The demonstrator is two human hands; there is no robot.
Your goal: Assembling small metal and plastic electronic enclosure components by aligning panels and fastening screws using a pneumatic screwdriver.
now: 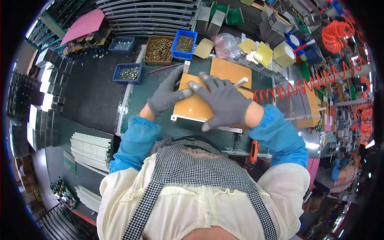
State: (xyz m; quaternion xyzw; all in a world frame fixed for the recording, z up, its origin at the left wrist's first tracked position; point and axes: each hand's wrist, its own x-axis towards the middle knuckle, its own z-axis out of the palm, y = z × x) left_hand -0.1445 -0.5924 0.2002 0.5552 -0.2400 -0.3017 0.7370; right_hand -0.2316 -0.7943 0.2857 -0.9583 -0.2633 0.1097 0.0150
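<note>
Here we press both gloved hands flat on the orange panel (192, 105), which lies on the green bench top (138, 105) just in front of us. Our left hand (167, 95) covers the panel's left edge with fingers spread wide, gripping nothing; our right hand (224, 103) lies open across its middle, palm down. To do this well, we judge it best to keep even pressure so the panel sits square on the white frame (176, 118) beneath. A second orange panel (230, 72) rests just beyond, near the brass screw tray (159, 50).
</note>
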